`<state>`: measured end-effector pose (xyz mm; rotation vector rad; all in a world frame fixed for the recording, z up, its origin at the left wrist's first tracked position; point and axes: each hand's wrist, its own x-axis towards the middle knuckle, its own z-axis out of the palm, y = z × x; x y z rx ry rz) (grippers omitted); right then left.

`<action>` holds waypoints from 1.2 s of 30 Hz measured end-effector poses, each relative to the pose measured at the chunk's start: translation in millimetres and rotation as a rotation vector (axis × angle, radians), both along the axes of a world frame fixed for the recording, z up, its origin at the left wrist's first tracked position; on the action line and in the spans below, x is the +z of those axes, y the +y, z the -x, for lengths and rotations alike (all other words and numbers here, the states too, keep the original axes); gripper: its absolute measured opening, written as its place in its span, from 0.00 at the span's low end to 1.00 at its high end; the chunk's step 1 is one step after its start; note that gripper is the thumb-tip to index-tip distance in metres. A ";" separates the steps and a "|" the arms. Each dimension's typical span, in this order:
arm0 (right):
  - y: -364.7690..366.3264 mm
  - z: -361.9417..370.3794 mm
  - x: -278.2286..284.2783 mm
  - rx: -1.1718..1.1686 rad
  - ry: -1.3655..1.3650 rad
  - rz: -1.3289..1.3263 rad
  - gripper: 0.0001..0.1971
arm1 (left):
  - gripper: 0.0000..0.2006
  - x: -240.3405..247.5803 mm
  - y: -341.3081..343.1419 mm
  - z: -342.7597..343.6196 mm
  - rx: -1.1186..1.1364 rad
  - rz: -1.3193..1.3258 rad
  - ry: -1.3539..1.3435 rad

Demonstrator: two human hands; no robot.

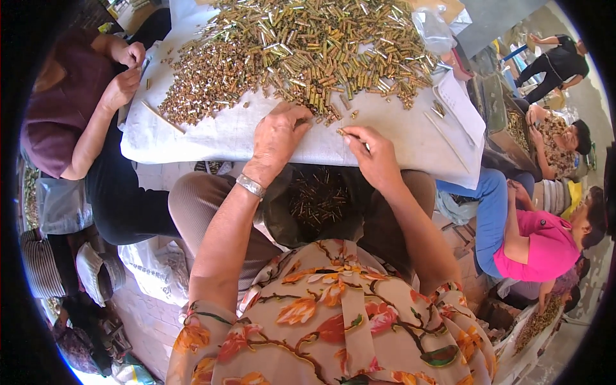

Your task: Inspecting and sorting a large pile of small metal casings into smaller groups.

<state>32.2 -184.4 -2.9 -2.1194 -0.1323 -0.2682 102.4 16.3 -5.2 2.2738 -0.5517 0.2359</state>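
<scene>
A big heap of brass-coloured metal sleeves [333, 51] covers the far part of the white-sheeted table [224, 138]. Smaller, shorter metal pieces [199, 83] make up the heap's left side. At the near edge of the heap, my left hand [281, 133] is closed, its fingers curled downward; whatever they grip is hidden. My right hand [373, 153], just right of it, pinches a small brass-coloured metal piece [341, 131] between thumb and fingertips. Below the table edge, between my knees, a dark container [282, 218] holds several finished-looking sleeves [319, 200].
Thin sticks [162, 117] lie on the sheet at both sides. A white paper pad [459, 106] and a clear plastic bag [433, 29] are on the right. A person in a dark top [70, 115] sits close on the left; another in pink [536, 244] sits to the right.
</scene>
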 end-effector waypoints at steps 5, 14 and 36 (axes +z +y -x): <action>5.7 11.4 -3.6 -0.011 0.057 -0.053 0.08 | 0.04 -5.0 -1.5 -0.4 -0.014 -0.028 -0.071; 11.4 23.6 16.9 -0.015 0.276 -0.363 0.10 | 0.05 2.2 0.3 18.6 0.059 0.114 0.066; 21.9 78.0 62.3 -0.005 -0.075 -0.151 0.08 | 0.10 42.4 -3.4 107.7 -0.244 1.156 1.019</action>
